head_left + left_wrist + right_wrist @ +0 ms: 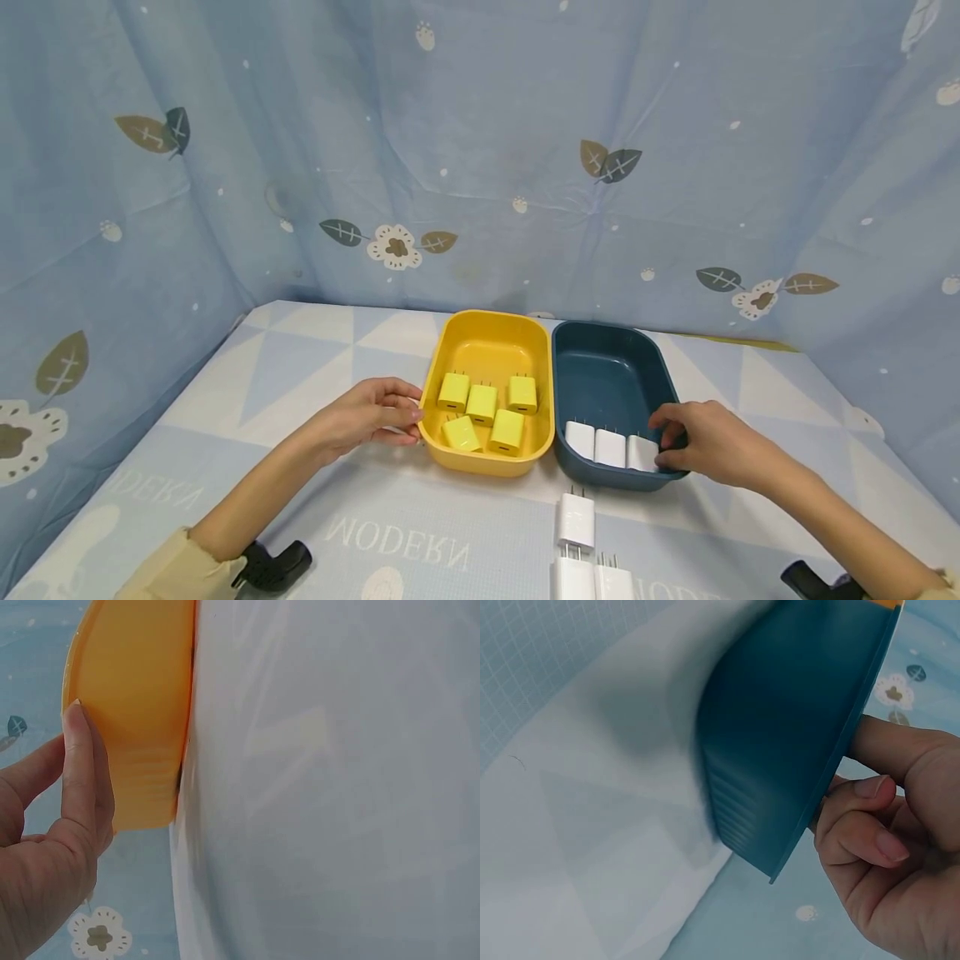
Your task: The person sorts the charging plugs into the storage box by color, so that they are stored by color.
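In the head view, my left hand (375,412) touches the left side of the yellow box (487,325) with fairly straight fingers. The left wrist view shows its fingers (79,765) against the outer wall. Several yellow charger plugs (482,404) lie in that box. My right hand (708,442) reaches over the right rim of the dark blue box (600,333), its thumb and forefinger pinching the rightmost white charger plug (642,453). Two more white charger plugs (595,444) stand left of it in a row. The right wrist view shows curled fingers (862,840) outside the wall; the pinched plug is hidden there.
The two boxes stand side by side near the back of the table. Several loose white charger plugs (576,521) lie in front of the blue box. A patterned cloth (390,542) covers the table, and a blue curtain (510,125) hangs behind.
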### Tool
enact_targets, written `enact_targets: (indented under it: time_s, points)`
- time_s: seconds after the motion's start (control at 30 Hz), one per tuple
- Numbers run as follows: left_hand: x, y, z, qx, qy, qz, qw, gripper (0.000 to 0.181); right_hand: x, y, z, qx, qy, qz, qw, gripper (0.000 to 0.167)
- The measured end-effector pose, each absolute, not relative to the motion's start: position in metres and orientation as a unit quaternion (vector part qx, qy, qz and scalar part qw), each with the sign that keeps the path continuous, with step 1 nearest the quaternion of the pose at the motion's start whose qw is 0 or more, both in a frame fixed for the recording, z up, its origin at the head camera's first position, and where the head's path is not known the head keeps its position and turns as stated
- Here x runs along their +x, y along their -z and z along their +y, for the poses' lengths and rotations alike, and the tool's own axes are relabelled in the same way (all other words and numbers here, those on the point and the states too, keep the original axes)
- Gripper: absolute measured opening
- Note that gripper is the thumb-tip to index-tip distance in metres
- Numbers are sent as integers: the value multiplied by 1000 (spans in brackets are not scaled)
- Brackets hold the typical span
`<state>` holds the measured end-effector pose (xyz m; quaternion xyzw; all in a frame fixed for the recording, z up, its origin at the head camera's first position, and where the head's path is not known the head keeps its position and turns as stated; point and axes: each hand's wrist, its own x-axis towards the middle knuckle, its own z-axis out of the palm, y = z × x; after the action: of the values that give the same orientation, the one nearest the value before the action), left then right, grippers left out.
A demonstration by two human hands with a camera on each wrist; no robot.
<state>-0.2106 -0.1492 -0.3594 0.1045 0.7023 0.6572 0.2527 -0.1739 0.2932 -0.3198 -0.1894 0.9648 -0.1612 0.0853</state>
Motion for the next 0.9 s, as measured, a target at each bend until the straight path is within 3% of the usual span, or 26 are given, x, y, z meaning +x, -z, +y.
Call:
enact_targets:
  time_s: [0.53,0.9]
  points:
    - [-211,360,-148,103,-657,703,253,46,-141,302,283,-206,210,956,9,38]
    - [-212,359,-150,105,-653,705,255,45,-113,309,277,-251,244,936,30,38]
